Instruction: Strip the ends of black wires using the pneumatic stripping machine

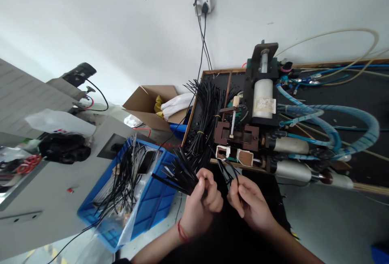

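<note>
My left hand (206, 199) is closed around a bundle of black cables (182, 173), whose loose ends fan out to the upper left. Close beside it, my right hand (249, 199) pinches a few thin black cables (226, 171) that run up toward the front of a pneumatic machine (237, 134). That machine has brown metal jaws and two white-edged pads at its front. Whether the cable tips sit inside the jaws I cannot tell. Behind my left hand, a large pile of black cables (206, 114) lies in the wood-edged tray, partly tied with bands.
A blue crate (152, 199) with loose cables and plastic stands at the left. Behind it is a cardboard box (146, 102). Air cylinders (288, 144) and blue hoses (358, 114) spread over the bench at right. A grey machine (51, 187) fills the far left.
</note>
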Tool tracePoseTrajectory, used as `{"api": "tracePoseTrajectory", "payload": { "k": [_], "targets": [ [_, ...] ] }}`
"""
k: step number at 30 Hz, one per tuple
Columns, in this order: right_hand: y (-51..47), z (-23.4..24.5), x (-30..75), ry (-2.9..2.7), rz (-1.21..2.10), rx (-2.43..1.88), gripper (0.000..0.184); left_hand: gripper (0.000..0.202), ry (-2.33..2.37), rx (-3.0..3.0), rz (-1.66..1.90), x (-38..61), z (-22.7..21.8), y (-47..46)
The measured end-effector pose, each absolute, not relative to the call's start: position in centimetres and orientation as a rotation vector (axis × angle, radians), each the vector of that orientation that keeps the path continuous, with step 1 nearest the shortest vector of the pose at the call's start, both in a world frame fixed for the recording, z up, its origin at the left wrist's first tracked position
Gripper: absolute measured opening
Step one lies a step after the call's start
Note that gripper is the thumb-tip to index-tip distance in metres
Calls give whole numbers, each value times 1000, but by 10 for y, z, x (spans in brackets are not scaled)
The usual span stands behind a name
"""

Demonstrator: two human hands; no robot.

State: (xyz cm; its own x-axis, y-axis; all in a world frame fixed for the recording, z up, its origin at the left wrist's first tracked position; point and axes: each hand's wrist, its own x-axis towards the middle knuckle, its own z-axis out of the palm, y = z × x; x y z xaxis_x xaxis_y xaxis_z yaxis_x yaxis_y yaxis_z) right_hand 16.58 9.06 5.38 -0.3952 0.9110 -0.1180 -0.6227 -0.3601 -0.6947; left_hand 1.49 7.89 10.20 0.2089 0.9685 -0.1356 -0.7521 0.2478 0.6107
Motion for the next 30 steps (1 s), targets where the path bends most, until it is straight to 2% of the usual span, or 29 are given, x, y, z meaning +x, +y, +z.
{"api": "tracePoseTrajectory", "payload": {
  "k": [5, 11, 22, 30],
  "targets": [
    [99, 54, 156, -483, 1927, -683, 33, 25, 543, 471, 1255, 14, 102, 79],
    [108, 54, 145, -341, 1979, -626, 37, 24, 528, 456, 1225, 15, 102, 79],
    [114, 50, 140, -292, 2126, -550, 35, 28, 523, 445, 1212, 13, 101, 80],
    [118, 49, 142, -263, 2158, -500, 31, 21, 509, 471, 1206, 13, 99, 82]
  ]
}}
